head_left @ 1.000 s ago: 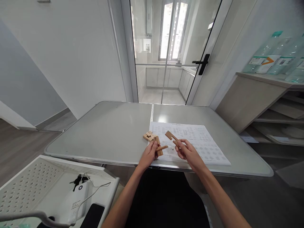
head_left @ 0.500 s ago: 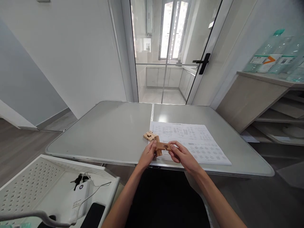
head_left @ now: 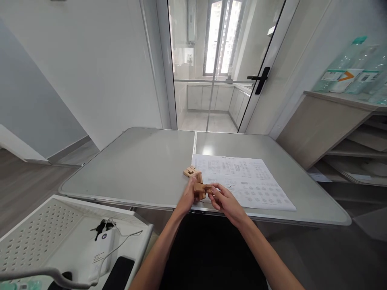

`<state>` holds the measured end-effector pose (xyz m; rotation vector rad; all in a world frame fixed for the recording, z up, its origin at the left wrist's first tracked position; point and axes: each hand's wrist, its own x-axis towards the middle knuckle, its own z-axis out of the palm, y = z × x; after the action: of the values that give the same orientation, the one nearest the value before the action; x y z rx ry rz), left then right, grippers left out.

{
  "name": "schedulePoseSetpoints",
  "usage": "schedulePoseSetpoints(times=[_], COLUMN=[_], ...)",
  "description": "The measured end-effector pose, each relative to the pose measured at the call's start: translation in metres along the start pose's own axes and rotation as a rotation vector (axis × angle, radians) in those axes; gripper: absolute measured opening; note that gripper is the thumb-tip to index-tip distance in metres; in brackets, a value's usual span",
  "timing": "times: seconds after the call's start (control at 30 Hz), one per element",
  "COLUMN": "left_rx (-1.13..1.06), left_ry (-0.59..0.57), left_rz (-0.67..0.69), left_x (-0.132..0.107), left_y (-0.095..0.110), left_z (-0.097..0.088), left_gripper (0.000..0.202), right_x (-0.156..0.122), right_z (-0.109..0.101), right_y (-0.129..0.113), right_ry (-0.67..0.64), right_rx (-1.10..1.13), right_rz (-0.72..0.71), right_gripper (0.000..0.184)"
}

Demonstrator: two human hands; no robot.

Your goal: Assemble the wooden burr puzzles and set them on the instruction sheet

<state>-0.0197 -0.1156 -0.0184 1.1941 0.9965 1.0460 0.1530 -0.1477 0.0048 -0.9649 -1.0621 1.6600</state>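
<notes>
Close to the table's front edge, my left hand (head_left: 188, 196) is closed around brown wooden puzzle pieces (head_left: 199, 188) that cross one another. From the right, my right hand (head_left: 225, 200) pinches the end of a notched wooden puzzle piece (head_left: 207, 188) against them. Fingers cover part of the joint, so how far the pieces interlock cannot be made out. Just beyond my left hand lie lighter wooden puzzle pieces (head_left: 190, 171) with cut notches. A printed instruction sheet (head_left: 256, 177) with rows of small diagrams lies flat under and beyond my right hand.
The grey table (head_left: 145, 169) has a seam across its middle. At lower left, a white cart tray (head_left: 69, 237) holds a power bank (head_left: 102, 249) with a cable, keys (head_left: 101, 229) and a phone (head_left: 119, 274). Plastic bottles (head_left: 347, 68) stand on a shelf unit at right.
My right hand has moved slightly left, bringing its notched piece closer to the pieces in my left hand. The held pieces have turned a little. The camera view has shifted slightly.
</notes>
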Motion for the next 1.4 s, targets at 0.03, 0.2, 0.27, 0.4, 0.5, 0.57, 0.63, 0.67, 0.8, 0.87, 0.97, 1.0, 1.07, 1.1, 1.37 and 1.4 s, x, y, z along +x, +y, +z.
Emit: schedulePoseSetpoints(times=[0.03,0.2,0.27,0.4,0.5,0.57,0.63,0.67,0.8,0.87,0.97,1.0,1.07,1.1,1.37,1.4], left_rx=[-0.008,0.102,0.121,0.135,0.141,0.137,0.129,0.125,0.113,0.100,0.088,0.084,0.066,0.055,-0.014,-0.024], left_ry=[-0.001,0.179,0.253,0.289,0.303,0.300,0.282,0.275,0.271,0.272,0.272,0.272,0.270,0.266,0.237,0.236], left_rz=[-0.009,0.100,0.157,0.166,0.153,0.152,0.153,0.153,0.162,0.166,0.168,0.171,0.175,0.173,0.137,0.140], left_x=[-0.001,-0.003,-0.004,-0.006,-0.006,-0.005,-0.004,-0.003,0.000,0.001,0.002,0.002,0.002,0.001,-0.005,-0.006], left_y=[0.001,0.005,0.006,0.008,0.010,0.011,0.009,0.008,0.002,0.000,0.000,0.001,0.002,0.003,0.006,0.006], left_z=[0.001,0.005,0.007,0.009,0.009,0.009,0.008,0.007,0.004,0.004,0.004,0.004,0.005,0.005,0.008,0.008], left_gripper=[0.075,0.059,0.052,0.051,0.055,0.056,0.057,0.058,0.058,0.058,0.058,0.058,0.058,0.058,0.059,0.059], right_x=[0.000,0.002,0.002,0.004,0.004,0.003,0.004,0.004,0.005,0.005,0.005,0.004,0.004,0.003,0.001,0.001], right_z=[0.000,0.006,0.009,0.014,0.015,0.014,0.013,0.013,0.013,0.014,0.015,0.015,0.015,0.015,0.018,0.019], right_y=[0.001,0.005,0.008,0.011,0.013,0.015,0.017,0.018,0.019,0.018,0.015,0.015,0.015,0.016,0.023,0.023], right_ry=[0.007,-0.002,-0.007,-0.006,-0.004,0.000,0.003,0.004,0.016,0.021,0.041,0.045,0.040,0.034,0.058,0.063], right_rx=[0.014,0.029,0.013,0.007,0.018,0.026,0.027,0.025,0.007,-0.020,-0.066,-0.077,-0.080,-0.075,-0.102,-0.127], right_rz=[0.007,0.012,0.005,-0.027,-0.031,-0.035,-0.046,-0.052,-0.070,-0.082,-0.126,-0.136,-0.137,-0.132,-0.195,-0.212], right_gripper=[0.049,0.049,0.048,0.049,0.049,0.048,0.046,0.045,0.044,0.045,0.045,0.046,0.046,0.046,0.043,0.043])
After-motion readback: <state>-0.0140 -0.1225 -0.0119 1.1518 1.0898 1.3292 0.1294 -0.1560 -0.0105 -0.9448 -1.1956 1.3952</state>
